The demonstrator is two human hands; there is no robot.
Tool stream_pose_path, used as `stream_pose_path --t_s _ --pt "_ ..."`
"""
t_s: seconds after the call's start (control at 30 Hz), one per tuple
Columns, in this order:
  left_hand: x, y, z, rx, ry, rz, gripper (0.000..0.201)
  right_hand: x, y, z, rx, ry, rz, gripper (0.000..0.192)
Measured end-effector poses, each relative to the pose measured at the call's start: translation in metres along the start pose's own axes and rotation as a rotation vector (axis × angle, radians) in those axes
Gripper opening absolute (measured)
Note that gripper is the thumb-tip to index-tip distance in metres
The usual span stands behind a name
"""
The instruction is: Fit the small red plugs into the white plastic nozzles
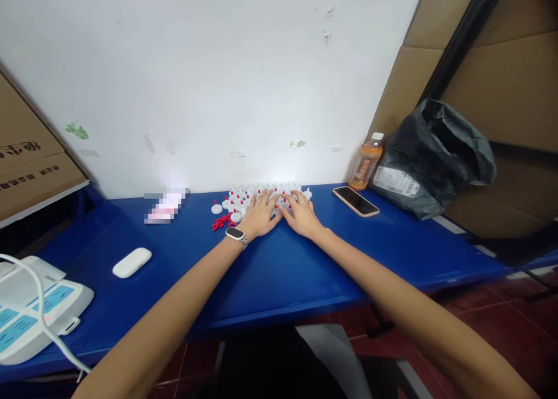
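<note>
Left hand [260,215]: spread over white caps [236,204]; we cannot tell its hold.
Right hand [302,215]: likewise.
White caps: clustered on our desk [283,277], near the wall [244,91].
Red pieces [220,222]: beside our left hand.

Left arm [174,315] and right arm [392,291] extended forward, angled inward. Left hand [260,216] and right hand [302,215] held palm-down side by side, fingers [263,199] spread, thumbs [274,220] pointed at each other, tips close.

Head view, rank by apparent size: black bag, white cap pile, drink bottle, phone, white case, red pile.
Largest to smallest:
Black bag
White cap pile, partly covered
Drink bottle
Phone, white case: too alike to rank; case is nearer
Red pile
</note>
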State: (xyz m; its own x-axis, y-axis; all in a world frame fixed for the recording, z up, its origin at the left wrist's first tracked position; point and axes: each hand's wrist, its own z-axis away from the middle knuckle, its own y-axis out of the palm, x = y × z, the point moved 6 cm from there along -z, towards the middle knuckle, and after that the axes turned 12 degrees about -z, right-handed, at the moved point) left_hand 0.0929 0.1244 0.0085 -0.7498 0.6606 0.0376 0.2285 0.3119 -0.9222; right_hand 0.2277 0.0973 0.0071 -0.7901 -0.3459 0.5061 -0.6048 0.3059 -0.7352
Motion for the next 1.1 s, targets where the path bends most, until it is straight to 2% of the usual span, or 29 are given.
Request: stream_pose_path --t_s 0.17,0.3,0.5,0.57,0.7,0.93,1.1 --pt "0.008 0.005 -0.010 0.027 -0.042 0.004 0.060 -0.001 0.008 -0.011 -0.029 0.043 0.006 0.051" --pt "0.002 -0.006 -0.005 -0.028 -0.036 0.022 0.066 -0.009 -0.006 -0.008 -0.052 0.092 -0.103 0.053" --pt "-0.018 -0.035 0.012 -0.201 0.008 0.085 0.041 -0.055 -0.056 0.002 -0.250 0.232 -0.165 0.038" --pt "-0.023 -0.036 0.010 -0.207 -0.002 0.091 0.033 -0.071 -0.061 -0.003 -0.242 0.260 -0.179 0.036" --pt "-0.033 -0.033 -0.003 -0.207 -0.003 0.067 0.026 -0.092 -0.056 -0.020 -0.160 0.328 -0.207 0.036" --pt "-0.035 -0.030 -0.005 -0.221 -0.003 0.077 0.022 -0.098 -0.047 -0.044 -0.151 0.361 -0.223 0.014" --pt "-0.025 -0.032 0.006 -0.211 -0.014 0.079 0.022 -0.087 -0.063 -0.037 -0.233 0.314 -0.262 0.015"
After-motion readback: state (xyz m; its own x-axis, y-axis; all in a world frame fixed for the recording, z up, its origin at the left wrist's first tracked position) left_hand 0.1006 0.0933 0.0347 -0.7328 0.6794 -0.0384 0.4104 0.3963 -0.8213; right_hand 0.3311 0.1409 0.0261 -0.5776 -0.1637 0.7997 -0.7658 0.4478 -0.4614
